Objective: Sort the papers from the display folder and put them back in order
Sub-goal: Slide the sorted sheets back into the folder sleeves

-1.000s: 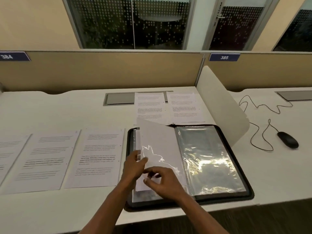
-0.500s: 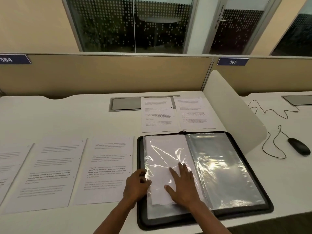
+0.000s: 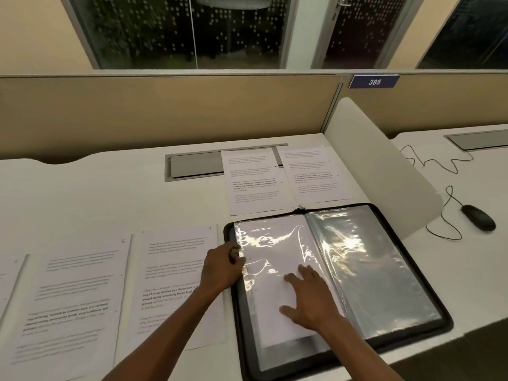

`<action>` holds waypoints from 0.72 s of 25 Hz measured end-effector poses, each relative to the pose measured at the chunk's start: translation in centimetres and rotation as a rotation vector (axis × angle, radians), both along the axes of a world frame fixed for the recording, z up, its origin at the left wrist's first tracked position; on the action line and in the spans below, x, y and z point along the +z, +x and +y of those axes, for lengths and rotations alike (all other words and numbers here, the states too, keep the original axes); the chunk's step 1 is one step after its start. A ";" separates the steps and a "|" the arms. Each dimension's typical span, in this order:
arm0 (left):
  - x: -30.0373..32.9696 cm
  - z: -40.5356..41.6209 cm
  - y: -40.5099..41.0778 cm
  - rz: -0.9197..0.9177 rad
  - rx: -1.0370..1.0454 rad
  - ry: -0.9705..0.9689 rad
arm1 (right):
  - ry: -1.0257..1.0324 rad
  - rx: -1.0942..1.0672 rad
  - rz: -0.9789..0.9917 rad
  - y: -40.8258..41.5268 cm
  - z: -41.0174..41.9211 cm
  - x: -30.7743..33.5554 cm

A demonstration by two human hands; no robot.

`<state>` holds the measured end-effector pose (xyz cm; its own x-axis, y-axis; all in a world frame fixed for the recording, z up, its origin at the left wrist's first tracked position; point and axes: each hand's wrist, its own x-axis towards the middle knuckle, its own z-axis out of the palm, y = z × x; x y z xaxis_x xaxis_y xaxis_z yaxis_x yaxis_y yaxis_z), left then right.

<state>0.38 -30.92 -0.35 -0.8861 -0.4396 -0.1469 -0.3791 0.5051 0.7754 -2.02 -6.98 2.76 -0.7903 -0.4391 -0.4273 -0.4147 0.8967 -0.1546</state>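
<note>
A black zip display folder [image 3: 406, 259] lies open on the white desk, its clear sleeves shining. A white sheet [image 3: 275, 273] sits in the left-hand sleeve, blank side up. My right hand [image 3: 308, 298] presses flat on that sheet, fingers spread. My left hand [image 3: 222, 268] pinches the sleeve's left edge at the folder's rim. Two printed pages [image 3: 254, 180] [image 3: 313, 174] lie just beyond the folder. More printed pages [image 3: 176, 284] [image 3: 74, 303] lie in a row to its left.
A curved white divider [image 3: 384, 166] stands right of the folder. Past it, a black mouse [image 3: 478, 217] with a looping cable rests on the neighbouring desk. A grey cable hatch [image 3: 195, 166] is set into the desk at the back, below a tan partition.
The raised sleeve with the sheet came down flat on the folder's left side. My right hand moved from gripping its lower edge to pressing on it; my left hand slid up the sleeve's edge.
</note>
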 end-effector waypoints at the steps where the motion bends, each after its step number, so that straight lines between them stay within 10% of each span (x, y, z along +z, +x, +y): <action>1: 0.3 -0.6 -1.1 0.027 0.016 -0.018 | 0.018 -0.002 -0.014 -0.2 -0.4 0.4; 18: 0.0 -4.5 -15.5 -0.114 0.240 -0.046 | 0.062 -0.039 -0.043 -1.3 -2.4 1.5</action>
<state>-15.09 -35.40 -0.39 -0.7343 -0.6441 -0.2144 -0.5759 0.4239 0.6990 -3.31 -9.33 4.27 -0.7870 -0.3798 -0.4863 -0.3731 0.9206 -0.1152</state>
